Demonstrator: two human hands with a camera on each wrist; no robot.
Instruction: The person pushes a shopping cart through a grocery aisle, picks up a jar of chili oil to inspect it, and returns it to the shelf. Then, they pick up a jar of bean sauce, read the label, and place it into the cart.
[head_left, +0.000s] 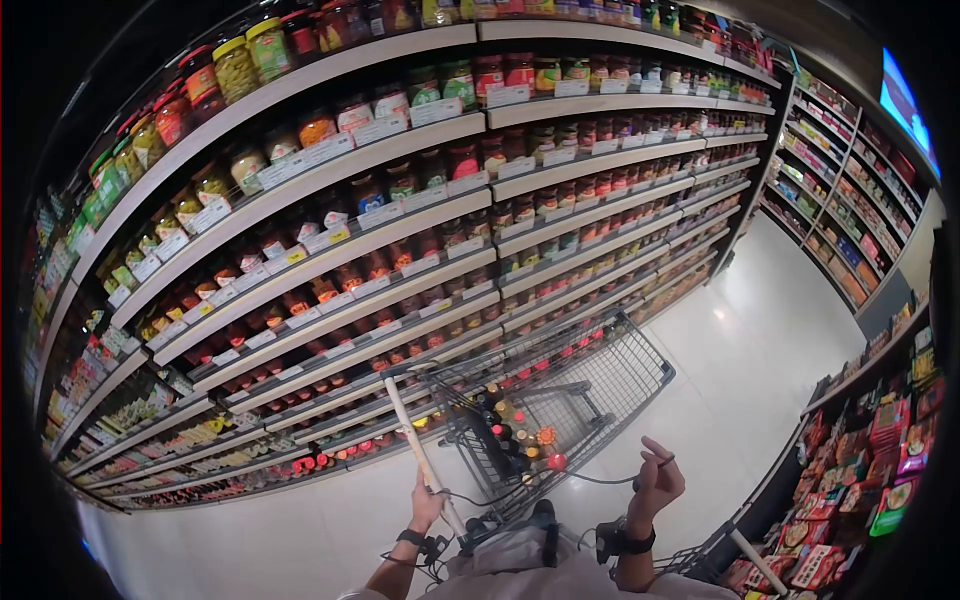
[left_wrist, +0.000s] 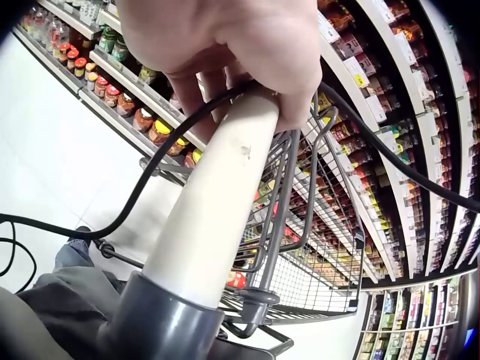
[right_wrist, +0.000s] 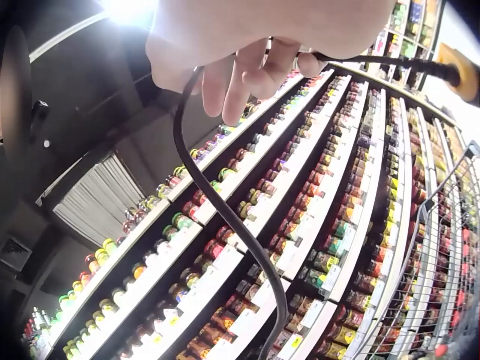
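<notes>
My left hand grips the white handle of a grey wire shopping cart. The left wrist view has that hand wrapped over the handle, a black cable lying across it. In the head view my right hand is raised to the right of the cart, fingers loosely bent, a thin cable beside them. The right wrist view has the hand with fingers hanging loose and the black cable passing by it. Bottles with red and yellow caps stand in the cart.
Long shelves of jars run along the left beside the cart. Pale floor stretches ahead to more shelves. Red packages fill a display at the right, with another white bar near the lower edge.
</notes>
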